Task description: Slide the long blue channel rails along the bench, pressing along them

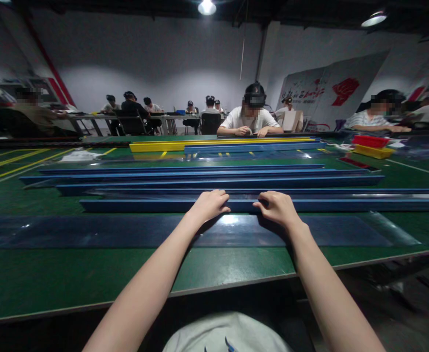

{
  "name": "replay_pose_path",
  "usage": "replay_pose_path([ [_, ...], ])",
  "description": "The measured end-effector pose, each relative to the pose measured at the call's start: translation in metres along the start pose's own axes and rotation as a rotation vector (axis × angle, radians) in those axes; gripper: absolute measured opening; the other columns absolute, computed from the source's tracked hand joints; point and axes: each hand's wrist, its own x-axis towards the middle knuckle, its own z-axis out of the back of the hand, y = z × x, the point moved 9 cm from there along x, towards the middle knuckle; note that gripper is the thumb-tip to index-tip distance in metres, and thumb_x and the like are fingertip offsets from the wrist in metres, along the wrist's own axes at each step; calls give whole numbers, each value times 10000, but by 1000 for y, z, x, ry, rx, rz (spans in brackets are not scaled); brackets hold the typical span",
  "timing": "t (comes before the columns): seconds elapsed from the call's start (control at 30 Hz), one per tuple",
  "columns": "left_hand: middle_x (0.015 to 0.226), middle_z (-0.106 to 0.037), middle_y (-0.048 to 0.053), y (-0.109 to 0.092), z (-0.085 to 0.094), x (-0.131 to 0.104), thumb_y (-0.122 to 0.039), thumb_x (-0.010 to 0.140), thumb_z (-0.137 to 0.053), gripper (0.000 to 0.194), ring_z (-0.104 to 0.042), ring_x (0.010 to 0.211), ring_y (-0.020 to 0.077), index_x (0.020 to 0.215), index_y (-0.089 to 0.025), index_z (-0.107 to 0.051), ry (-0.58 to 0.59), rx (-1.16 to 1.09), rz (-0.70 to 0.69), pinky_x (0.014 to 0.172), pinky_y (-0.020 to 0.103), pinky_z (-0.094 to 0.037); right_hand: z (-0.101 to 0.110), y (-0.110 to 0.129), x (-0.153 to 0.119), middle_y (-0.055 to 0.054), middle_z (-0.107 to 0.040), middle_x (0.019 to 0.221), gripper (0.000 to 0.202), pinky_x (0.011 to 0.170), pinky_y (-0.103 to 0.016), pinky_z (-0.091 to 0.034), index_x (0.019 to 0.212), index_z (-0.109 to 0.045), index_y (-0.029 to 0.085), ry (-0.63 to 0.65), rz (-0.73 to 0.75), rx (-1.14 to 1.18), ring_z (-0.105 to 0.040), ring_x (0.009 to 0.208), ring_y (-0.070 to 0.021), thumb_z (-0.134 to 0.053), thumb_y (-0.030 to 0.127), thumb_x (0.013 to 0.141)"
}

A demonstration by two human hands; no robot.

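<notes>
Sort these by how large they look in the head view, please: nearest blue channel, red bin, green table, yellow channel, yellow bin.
1. Green table
2. Nearest blue channel
3. Yellow channel
4. Red bin and yellow bin: too alike to rank.

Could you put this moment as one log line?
left hand: on nearest blue strip; right hand: on same strip; clear film: on green table

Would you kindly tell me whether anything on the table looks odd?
Slightly: toward the far left of the table, a whitish bundle looks crumpled, unlike the long, straight blue strips. Nothing looks clearly spilled or broken.
</notes>
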Motion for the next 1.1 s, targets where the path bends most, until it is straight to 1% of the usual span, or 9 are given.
replay_pose_path([
  [0.2,918,-610,3,0,-1,1,-372,776,-574,188,-559,890,166,828,-195,-532,-26,-19,-17,633,237,-413,-1,2,-1,-55,-644,758,256,589,-239,-315,737,-608,187,-6,19,2,-567,718,-171,-472,401,770],
  [0.37,912,-624,3,0,0,1,-368,776,-575,183,-565,883,168,825,-196,-536,-22,-33,-15,643,240,-417,-3,5,-1,-56,-649,829,267,638,-242,-341,834,-609,189,17,40,24,-570,787,-176,-455,401,786],
  [0.47,918,-630,9,0,1,1,-361,781,-569,176,-570,883,170,832,-196,-542,-6,-38,-5,646,237,-418,-4,11,0,-55,-649,868,273,682,-243,-353,896,-604,190,20,67,40,-569,822,-173,-438,387,803],
  [0.67,896,-649,21,0,-3,4,-372,790,-547,183,-590,859,183,839,-196,-556,38,-34,28,635,240,-423,-10,28,4,-71,-647,912,305,753,-255,-349,933,-596,179,42,141,29,-563,866,-174,-382,379,846],
  [0.83,881,-655,27,0,-3,4,-382,793,-535,192,-602,844,193,845,-199,-564,35,-28,37,627,248,-427,-17,31,4,-73,-645,948,315,753,-257,-352,986,-583,179,82,160,7,-566,876,-178,-382,378,847],
  [1.1,865,-659,43,1,-5,4,-391,793,-527,209,-612,823,199,847,-194,-572,44,-27,48,617,249,-427,-19,33,3,-71,-639,993,348,756,-250,-357,1070,-562,191,131,142,10,-564,917,-182,-365,380,855],
])
